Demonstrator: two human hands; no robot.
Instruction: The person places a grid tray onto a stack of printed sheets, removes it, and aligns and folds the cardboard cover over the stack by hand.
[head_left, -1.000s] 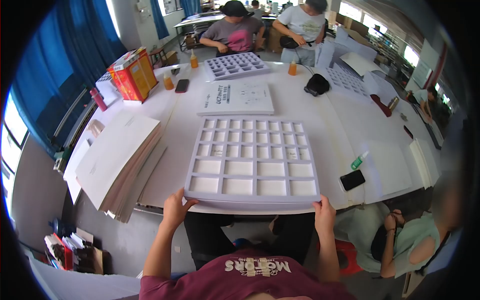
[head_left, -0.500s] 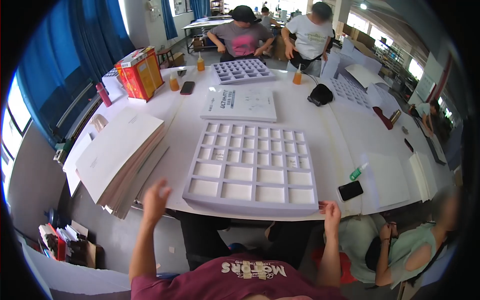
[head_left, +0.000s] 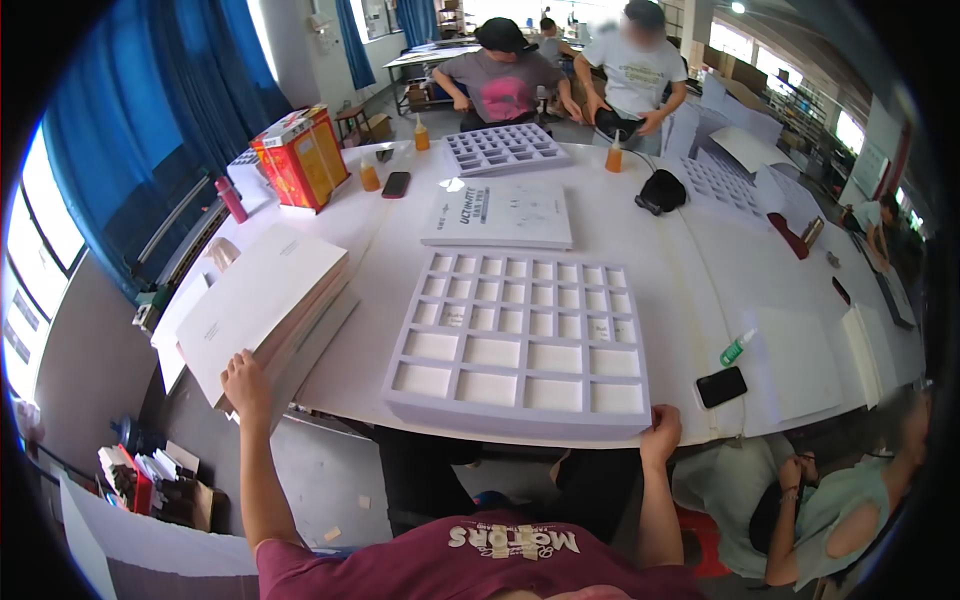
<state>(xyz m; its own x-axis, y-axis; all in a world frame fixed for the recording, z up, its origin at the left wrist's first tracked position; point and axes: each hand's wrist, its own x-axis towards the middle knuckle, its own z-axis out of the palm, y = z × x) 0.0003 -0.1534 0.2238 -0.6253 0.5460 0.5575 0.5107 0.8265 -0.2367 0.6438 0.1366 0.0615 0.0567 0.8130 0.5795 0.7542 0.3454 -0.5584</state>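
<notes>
My left hand (head_left: 247,388) is at the near edge of a thick stack of large white sheets (head_left: 265,290), its fingers closed on the top sheet's edge. A white compartment tray (head_left: 518,418) lies in front of me, with small cells at the back and larger ones along the front. Pale cream panels show in the cells, a few with small print. At the tray's front right corner is my right hand (head_left: 660,435), fingers bent and closed against the side; the exact contact is partly hidden.
Behind the tray lies a flat printed box (head_left: 500,217), then another divided tray (head_left: 505,150). Orange glue bottles (head_left: 613,155), a red carton (head_left: 302,160) and a phone (head_left: 721,387) beside a green bottle (head_left: 737,348) stand around. A seated co-worker (head_left: 830,490) is at right.
My left hand has moved left and down, from open in the air to the stack's near edge. My right hand stays by the tray corner, fingers more bent. The view has shifted slightly.
</notes>
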